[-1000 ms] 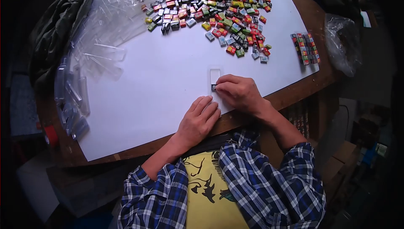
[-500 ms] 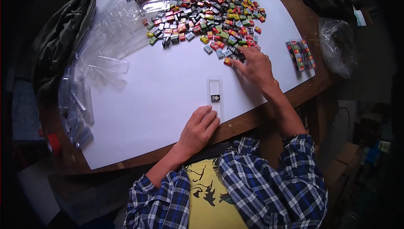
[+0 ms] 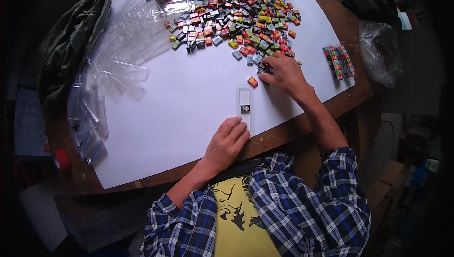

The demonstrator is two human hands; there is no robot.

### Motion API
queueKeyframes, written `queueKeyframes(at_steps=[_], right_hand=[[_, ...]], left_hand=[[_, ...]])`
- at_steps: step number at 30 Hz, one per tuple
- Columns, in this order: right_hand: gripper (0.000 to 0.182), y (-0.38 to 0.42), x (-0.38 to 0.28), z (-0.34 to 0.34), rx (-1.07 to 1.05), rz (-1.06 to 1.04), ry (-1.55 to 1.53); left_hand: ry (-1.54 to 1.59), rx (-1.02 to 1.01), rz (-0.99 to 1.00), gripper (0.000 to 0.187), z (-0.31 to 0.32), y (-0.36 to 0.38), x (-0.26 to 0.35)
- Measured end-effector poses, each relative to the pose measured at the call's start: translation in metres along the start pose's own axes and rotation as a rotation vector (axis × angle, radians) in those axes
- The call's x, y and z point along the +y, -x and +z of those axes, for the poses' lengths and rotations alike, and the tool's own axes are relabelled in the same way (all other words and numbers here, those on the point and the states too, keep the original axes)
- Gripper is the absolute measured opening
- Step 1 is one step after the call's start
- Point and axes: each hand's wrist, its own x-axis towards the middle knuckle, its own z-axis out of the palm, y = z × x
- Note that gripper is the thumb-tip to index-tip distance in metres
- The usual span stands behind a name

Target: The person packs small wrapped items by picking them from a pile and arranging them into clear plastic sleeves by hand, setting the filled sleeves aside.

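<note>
Right hand (image 3: 283,73) grip clenched on small blocks (image 3: 265,68); left hand (image 3: 227,142) flat, released, beside clear case (image 3: 244,103).

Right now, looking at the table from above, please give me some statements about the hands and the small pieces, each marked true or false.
1. The left hand rests flat at the near end of the clear case. True.
2. The right hand is inside the case. False: it is at the edge of the pile of coloured pieces.
3. The case holds one dark piece. True.
4. The case is full. False: most is bare.
</note>
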Motion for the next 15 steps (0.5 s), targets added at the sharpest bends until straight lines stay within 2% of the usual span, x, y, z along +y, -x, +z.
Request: queueKeyframes(at_steps=[4,7,11,15], right_hand=[[0.040,-0.012,0.006,0.006,-0.044,-0.052,0.065],[0.038,-0.004,0.006,0.001,0.045,-0.144,-0.014],[0.037,0.026,-0.021,-0.002,-0.025,-0.263,-0.045],[0.039,0.037,-0.026,0.014,-0.009,-0.341,-0.126]], left_hand=[[-0.005,0.008,0.005,0.029,0.002,0.000,0.000],[-0.015,0.035,-0.028,0.029,0.000,0.001,0.005],[-0.022,0.034,-0.029,0.028,0.003,0.002,0.004],[-0.044,0.028,-0.009,0.026,0.002,0.001,0.001]])
